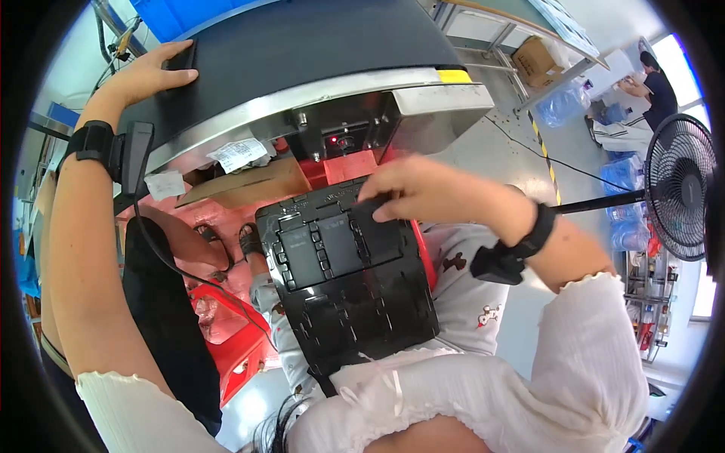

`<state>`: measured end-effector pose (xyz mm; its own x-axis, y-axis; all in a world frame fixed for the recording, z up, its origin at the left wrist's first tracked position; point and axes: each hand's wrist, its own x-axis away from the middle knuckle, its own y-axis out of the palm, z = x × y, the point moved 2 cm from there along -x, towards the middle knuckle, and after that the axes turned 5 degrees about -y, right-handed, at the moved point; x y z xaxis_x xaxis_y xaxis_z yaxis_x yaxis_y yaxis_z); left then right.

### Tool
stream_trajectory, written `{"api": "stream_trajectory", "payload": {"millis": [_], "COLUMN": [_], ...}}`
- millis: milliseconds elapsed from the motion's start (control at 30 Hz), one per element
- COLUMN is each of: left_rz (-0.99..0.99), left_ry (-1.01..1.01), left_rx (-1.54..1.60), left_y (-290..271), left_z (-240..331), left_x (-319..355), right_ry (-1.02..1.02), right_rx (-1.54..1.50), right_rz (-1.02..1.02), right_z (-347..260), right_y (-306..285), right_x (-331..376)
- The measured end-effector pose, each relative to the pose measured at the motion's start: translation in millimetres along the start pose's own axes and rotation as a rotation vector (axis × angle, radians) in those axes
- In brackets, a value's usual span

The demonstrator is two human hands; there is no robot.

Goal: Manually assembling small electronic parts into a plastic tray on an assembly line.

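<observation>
A black moulded plastic tray lies tilted on my lap, with several recesses. Flat black rectangular pieces fill part of its upper row. Over the tray's upper right, my right hand pinches the top of another flat black piece, partly hidden by the fingers. My left hand reaches far to the left onto a black conveyor belt. Between its thumb and fingers is a small dark flat piece, hard to make out against the belt.
The belt's metal edge runs across in front of me. Below it sit an open cardboard box and red plastic-wrapped items. A black fan stands at right. Another person is at the far right. A cable hangs from my left wrist.
</observation>
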<state>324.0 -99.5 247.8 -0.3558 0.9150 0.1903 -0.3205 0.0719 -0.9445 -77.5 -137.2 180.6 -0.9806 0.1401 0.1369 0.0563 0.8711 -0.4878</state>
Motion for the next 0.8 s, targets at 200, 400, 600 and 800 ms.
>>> {"api": "stream_trajectory", "payload": {"millis": [200,400,600,800], "left_rz": [0.325,0.335,0.125,0.212], "left_ry": [0.059,0.396,0.403,0.374], "left_rx": [-0.058,0.31,0.18,0.1], "left_y": [23.7,67.0,180.1,231.3], "left_z": [34.6,127.7,140.1,140.8], "left_x": [38.7,182.1,305.0,323.4], "right_ry": [-0.239,0.084,0.106,-0.113], "right_rx": [0.423,-0.115,-0.417,0.554], "right_rz": [0.285,0.607,0.56,0.703], "right_z": [51.5,72.0,76.0,41.1], "right_y": [44.6,55.2,75.5,63.7], "right_x": [8.4,9.9,5.5,47.4]}}
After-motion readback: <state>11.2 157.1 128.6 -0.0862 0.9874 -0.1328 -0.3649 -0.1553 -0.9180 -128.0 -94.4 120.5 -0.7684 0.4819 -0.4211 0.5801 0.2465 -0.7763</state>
